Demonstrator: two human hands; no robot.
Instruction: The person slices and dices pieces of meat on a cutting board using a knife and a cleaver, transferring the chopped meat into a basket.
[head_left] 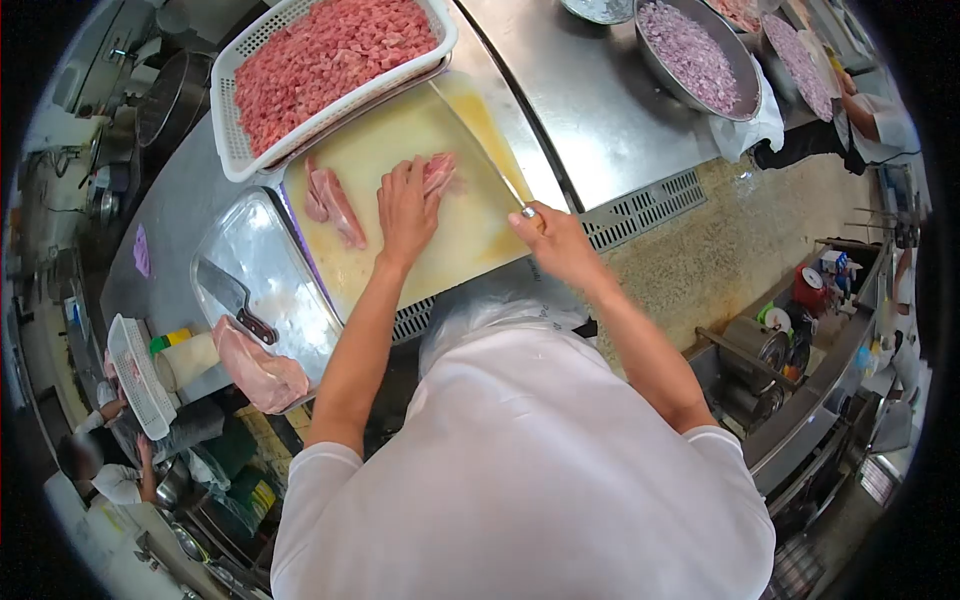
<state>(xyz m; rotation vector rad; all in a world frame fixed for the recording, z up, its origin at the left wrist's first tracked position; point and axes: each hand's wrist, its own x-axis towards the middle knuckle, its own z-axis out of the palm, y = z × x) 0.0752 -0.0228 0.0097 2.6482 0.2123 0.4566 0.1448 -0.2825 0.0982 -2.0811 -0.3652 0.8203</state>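
My left hand (407, 213) lies over a piece of raw meat (439, 172) on the pale yellow cutting board (340, 265), its fingers pressing down and curled against it. In my right hand (558, 243) is the handle of a long kitchen knife (480, 148). The blade points away from me, up and to the left, and stands apart from the meat on its right. Another strip of raw meat (335, 205) rests on the board, left of my left hand. Behind the board, a white plastic basket (225, 130) is heaped with diced meat (325, 65).
To the left, a metal tray (270, 215) holds a cleaver (237, 298) and a large meat piece (258, 365). A steel bowl of chopped onion (695, 55) stands at the back right. Other people (120, 480) work at the left and right edges.
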